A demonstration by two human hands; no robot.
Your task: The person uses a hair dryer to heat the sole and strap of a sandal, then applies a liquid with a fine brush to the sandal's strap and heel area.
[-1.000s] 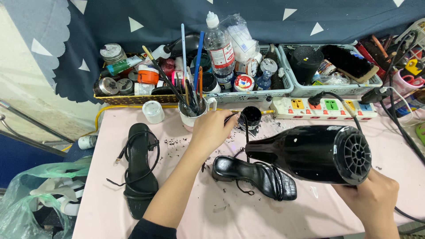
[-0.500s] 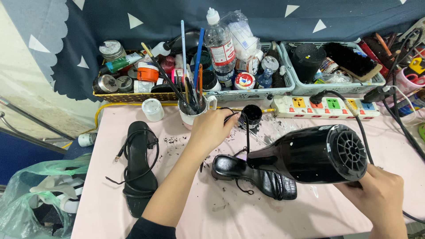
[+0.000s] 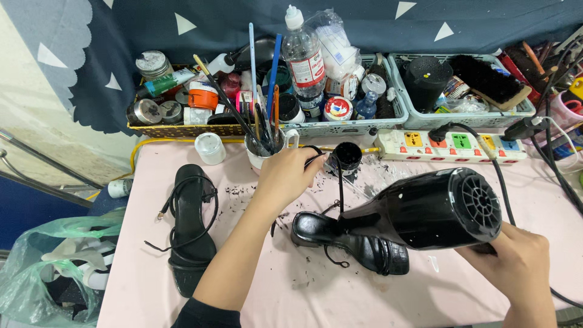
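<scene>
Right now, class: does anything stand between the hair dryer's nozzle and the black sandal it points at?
Nothing visible does. The hair dryer, gripped by the right hand, has its nozzle right over the black sandal, with only the sandal's own thin strap rising beside it.

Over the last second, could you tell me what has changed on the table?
Little has changed. The dryer in the right hand has tilted, its nozzle dipping closer to the shoe beneath it. The left hand still pinches the strap up near the small black pot. The other sandal lies where it was.
</scene>
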